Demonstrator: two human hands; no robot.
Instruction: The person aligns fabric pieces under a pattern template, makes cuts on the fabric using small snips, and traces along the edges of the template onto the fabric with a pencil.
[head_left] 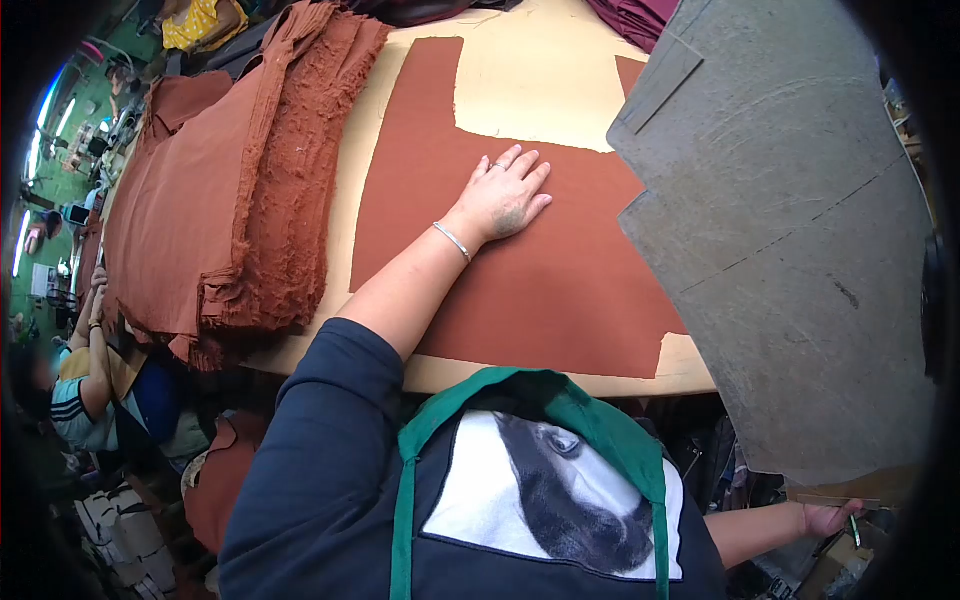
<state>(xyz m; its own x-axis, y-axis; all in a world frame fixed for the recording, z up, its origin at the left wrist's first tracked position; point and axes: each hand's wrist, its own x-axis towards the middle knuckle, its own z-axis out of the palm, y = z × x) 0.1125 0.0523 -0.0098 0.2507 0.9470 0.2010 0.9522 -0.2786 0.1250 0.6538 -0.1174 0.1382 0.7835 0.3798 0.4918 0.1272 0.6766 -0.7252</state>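
Observation:
My left hand (505, 195) lies palm down, fingers spread, on a flat piece of rust-brown cloth (530, 290) with a notch cut from its far side. A silver bangle is on that wrist. At the lower right, my right hand (830, 517) is beside the bottom edge of a large grey pattern board (790, 250). A thin pen-like stick (855, 531) shows at its fingers; whether the hand also touches the board I cannot tell. The board is tilted and covers the cloth's right end.
A thick stack of rust-brown cloth pieces (190, 215) with frayed edges stands on the left of the pale table (530, 100). Maroon fabric (635, 20) lies at the far edge. Another person (95, 390) is at the left. Scraps and boxes lie below the table.

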